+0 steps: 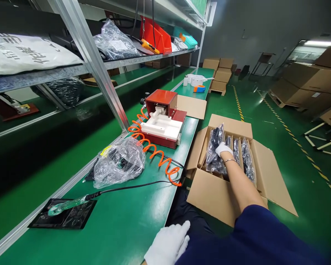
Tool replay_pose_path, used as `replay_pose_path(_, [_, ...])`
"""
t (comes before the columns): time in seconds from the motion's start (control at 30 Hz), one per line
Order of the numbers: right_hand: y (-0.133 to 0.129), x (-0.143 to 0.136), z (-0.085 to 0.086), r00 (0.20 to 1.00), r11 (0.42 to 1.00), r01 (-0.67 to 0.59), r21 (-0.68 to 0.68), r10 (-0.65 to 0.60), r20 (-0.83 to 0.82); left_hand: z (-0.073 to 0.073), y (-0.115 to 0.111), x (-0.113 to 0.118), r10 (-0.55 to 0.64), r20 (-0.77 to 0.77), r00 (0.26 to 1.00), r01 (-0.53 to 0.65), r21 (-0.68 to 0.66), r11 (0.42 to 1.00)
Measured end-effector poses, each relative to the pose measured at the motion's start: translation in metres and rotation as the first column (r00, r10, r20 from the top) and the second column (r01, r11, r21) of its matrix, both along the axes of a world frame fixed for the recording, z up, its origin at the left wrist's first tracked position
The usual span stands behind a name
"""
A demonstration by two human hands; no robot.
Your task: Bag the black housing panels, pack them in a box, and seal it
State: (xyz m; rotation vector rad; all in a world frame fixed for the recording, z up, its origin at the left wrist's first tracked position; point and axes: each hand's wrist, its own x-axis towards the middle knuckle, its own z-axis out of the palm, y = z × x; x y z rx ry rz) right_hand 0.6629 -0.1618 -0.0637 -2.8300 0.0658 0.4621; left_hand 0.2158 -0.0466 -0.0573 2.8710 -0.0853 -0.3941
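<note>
My right hand (224,149), in a white glove, reaches into an open cardboard box (213,191) to the right of the bench. Its fingers are closed on a clear plastic bag with a black part (215,147) inside, at the left of the box; the part's exact kind is hidden by the wrapping. More bagged black parts (247,158) stand upright between cardboard dividers. My left hand (167,243), also gloved, is at the front edge of the green workbench (127,221), fingers stretched out and holding nothing.
A red press-like machine (162,117) with a white fixture stands on the bench, with a coiled orange air hose (162,158) beside it. Nearer lie a clear plastic bag (121,162) and a corded green-handled tool (68,205) on a black tray. A metal post (91,55) rises behind.
</note>
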Motion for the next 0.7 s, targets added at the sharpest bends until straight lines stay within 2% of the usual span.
replay_pose_path(0.13, [0.039,-0.001,-0.001,0.999,0.999,-0.04,0.015,0.04,-0.011,0.014,-0.002,0.004,0.027,-0.124,0.992,-0.033,-0.042,0.999])
replay_pose_path(0.23, [0.049,-0.001,-0.005,0.997,0.995,-0.083,0.064,0.083,0.005,0.016,-0.002,0.003,0.022,-0.158,0.987,-0.029,-0.043,0.999])
replay_pose_path(0.37, [0.025,-0.006,-0.01,0.993,0.984,-0.118,0.13,0.114,0.038,0.011,-0.002,0.003,0.019,-0.159,0.987,-0.026,-0.04,0.999])
replay_pose_path(0.53, [-0.018,-0.024,-0.02,0.997,0.989,-0.048,0.141,0.038,0.073,0.007,-0.002,0.004,0.013,-0.159,0.987,-0.021,-0.048,0.999])
replay_pose_path(0.6, [-0.025,-0.028,-0.023,0.998,0.99,-0.021,0.138,0.012,0.068,0.007,-0.001,0.005,0.012,-0.17,0.985,-0.021,-0.053,0.998])
replay_pose_path(0.7, [-0.019,-0.026,-0.027,0.999,0.991,-0.005,0.136,0.0,0.044,0.007,-0.001,0.004,0.021,-0.17,0.985,-0.031,-0.059,0.998])
